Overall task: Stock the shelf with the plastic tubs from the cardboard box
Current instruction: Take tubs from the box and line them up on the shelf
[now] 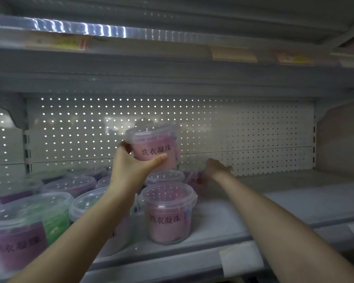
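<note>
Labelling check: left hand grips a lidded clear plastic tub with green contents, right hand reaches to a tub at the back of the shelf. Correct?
One error. The head view shows the lidded clear plastic tub in the left hand has pink contents, not green. The rest stands: the right hand reaches to a blurred pink tub at the back of the grey metal shelf.

Dim overall, grey-green cast. Backlight pricks through holes of pegboard back panel (pixel 90 123), brightest at left, fading rightward. Streaky glare on clear label strip (pixel 80 28) above. Deep shade beneath upper shelf (pixel 172 78). Price labels (pixel 290 57) smeared, unreadable. Motion blur on right hand (pixel 217 168); tubs (pixel 18 231) at lower left soft. Wide-angle bowing toward corners.
</note>
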Available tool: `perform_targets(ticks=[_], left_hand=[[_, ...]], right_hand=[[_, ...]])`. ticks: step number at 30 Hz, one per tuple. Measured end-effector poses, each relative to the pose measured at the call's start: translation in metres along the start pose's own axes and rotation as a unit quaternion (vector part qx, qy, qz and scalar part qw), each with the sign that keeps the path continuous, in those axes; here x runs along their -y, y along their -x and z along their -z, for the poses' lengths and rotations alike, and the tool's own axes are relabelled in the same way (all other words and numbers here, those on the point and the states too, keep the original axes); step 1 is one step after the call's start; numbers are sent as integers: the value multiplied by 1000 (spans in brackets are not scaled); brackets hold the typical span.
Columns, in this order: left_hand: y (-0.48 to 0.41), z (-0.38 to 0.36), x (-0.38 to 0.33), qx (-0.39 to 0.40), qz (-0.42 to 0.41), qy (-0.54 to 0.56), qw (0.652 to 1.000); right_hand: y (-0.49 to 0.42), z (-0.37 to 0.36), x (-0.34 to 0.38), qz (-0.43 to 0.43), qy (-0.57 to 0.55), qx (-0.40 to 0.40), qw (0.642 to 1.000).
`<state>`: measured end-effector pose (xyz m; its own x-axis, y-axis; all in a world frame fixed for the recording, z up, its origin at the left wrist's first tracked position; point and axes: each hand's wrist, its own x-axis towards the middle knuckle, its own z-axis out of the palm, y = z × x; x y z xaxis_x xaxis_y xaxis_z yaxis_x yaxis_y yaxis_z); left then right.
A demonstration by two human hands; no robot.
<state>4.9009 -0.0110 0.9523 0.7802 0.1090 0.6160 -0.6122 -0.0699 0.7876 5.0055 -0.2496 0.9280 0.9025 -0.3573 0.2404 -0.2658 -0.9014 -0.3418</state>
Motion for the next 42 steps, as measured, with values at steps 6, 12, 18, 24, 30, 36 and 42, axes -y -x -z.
perform_targets(ticks=[6, 12, 18, 24, 30, 36, 42], left_hand=[[-8, 3, 5, -4, 41, 28, 999], [-6, 3, 6, 18, 33, 36, 999], [-3, 5, 2, 36, 23, 47, 998], [0, 3, -3, 50, 9, 48, 998], [5, 1, -6, 63, 24, 62, 996], [25, 1, -3, 73, 34, 92, 993], [49, -8, -12, 100, 26, 136, 985]], right_hand=[[-13, -8, 1, 7, -15, -16, 1000], [-21, -17, 4, 5, -30, -32, 999], [-19, -18, 6, -5, -33, -45, 998], [3, 8, 0, -7, -48, -32, 998], [39, 34, -12, 29, -152, -57, 986], [90, 43, -25, 81, -195, -92, 973], [142, 45, -41, 98, -272, -111, 951]])
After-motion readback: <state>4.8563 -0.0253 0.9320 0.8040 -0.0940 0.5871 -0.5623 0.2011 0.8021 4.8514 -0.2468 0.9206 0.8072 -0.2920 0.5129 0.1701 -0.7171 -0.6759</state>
